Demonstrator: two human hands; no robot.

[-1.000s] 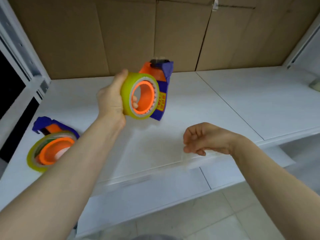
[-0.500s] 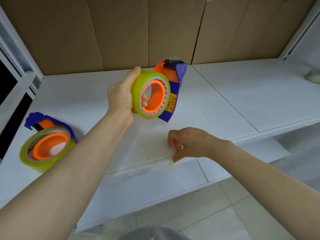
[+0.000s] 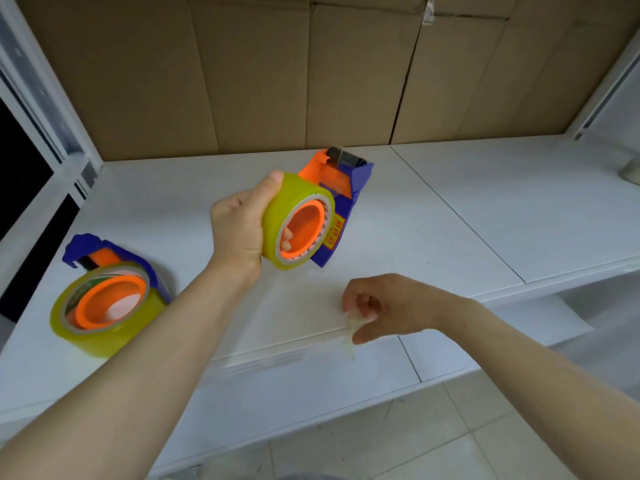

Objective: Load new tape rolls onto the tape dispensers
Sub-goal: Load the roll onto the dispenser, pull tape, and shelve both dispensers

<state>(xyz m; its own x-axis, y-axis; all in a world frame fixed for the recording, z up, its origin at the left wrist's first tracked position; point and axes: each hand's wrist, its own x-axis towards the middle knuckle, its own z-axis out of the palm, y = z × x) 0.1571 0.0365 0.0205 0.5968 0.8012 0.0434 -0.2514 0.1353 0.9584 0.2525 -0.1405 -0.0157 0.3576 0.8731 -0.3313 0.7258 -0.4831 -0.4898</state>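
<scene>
Yellow-tinted clear tape is sitting wound on the tape roll (image 3: 277,216), which is riding on the orange hub of the blue-and-orange dispenser (image 3: 341,192). The left hand (image 3: 239,233) is grasping both, thumb over the top of the roll and fingertips (image 3: 286,237) showing through the hub, and is holding them raised above the white worktop (image 3: 433,220). Below and to the right of that dispenser, the right hand (image 3: 391,306) is pinching a crumpled tape end (image 3: 353,323) between thumb and fingers. A faint sheen seems to be running down to it from the roll, though I cannot tell whether the two are joined. Well to the lower left of the held dispenser, a second dispenser (image 3: 86,244) is lying on its side with a second roll (image 3: 104,341) already seated on it. The roll in hand is looking fully seated, so the step being worked is probably freeing and threading the loose end. To do that well, the left hand should be steadying the dispenser without clamping the roll, so that it is turning freely. The right hand should be drawing the strip out flat and straight, sticky side away from the fingers, then leading it up to the black roller (image 3: 341,157) at the top of the dispenser. A crumpled end is likely to be clinging to itself, so trimming it is worth considering.
</scene>
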